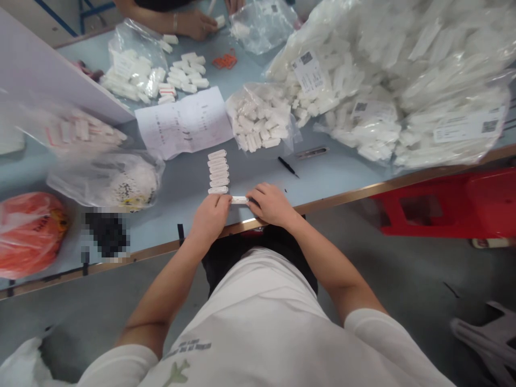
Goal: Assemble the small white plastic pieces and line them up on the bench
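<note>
We grip a small white strip (239, 200) between our two hands, just inside the near edge of the worktop (183, 183). Our left hand (212, 217) has its fingers closed on the left end and our right hand (271, 205) closes on the right end; a small dark spot shows at the right fingertips, too hidden for us to name. Just beyond the left hand, towards the far edge, we see a column of white pieces (219, 176) lying side by side. Past it lies a creased paper sheet (183, 123), with a clear bag of white parts (262, 121) at its right. Nearer the near edge, to the right of the column, lie a black pointed tool (286, 165) and metal snips (312, 152). Large bags (374, 48) crowd the right side of the worktop, and an orange bag (30, 234) sits near its left end. At the far edge, a co-worker's hand (197, 24) touches a white part (220, 21).
</note>
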Demonstrator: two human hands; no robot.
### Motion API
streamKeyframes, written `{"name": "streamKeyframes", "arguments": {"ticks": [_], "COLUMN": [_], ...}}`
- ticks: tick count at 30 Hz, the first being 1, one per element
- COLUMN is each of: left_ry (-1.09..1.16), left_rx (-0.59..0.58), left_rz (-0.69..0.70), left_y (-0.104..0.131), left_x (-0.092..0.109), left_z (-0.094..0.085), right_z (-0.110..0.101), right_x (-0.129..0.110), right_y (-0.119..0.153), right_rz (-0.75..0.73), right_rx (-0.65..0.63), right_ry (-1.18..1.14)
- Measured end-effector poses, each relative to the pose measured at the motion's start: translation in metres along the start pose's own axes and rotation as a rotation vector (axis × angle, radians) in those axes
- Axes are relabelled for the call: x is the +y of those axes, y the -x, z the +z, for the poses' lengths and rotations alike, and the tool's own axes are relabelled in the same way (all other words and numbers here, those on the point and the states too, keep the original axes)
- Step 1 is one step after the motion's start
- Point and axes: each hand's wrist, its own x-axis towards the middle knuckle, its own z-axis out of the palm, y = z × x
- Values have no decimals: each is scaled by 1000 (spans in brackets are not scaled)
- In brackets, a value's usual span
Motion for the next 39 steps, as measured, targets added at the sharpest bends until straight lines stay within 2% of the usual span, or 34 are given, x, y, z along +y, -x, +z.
{"name": "streamKeyframes", "arguments": {"ticks": [11, 22, 28, 39], "left_ry": [-136, -126, -76, 44], "left_rx": [-40, -134, -144, -43], "left_rz": [136, 154, 137, 103], "left_y": [-4, -10, -6, 10], "left_x": [7, 11, 4, -7], "left_z": [-12, -22, -17, 2], "right_z": [1, -2, -1, 3], "right_x": [0, -1, -1, 1], "right_y": [0, 0, 0, 0], "right_rz": [-10, 1, 4, 1], "right_rx": [11, -4, -13, 0], "right_ry": [6, -9, -2, -5]}}
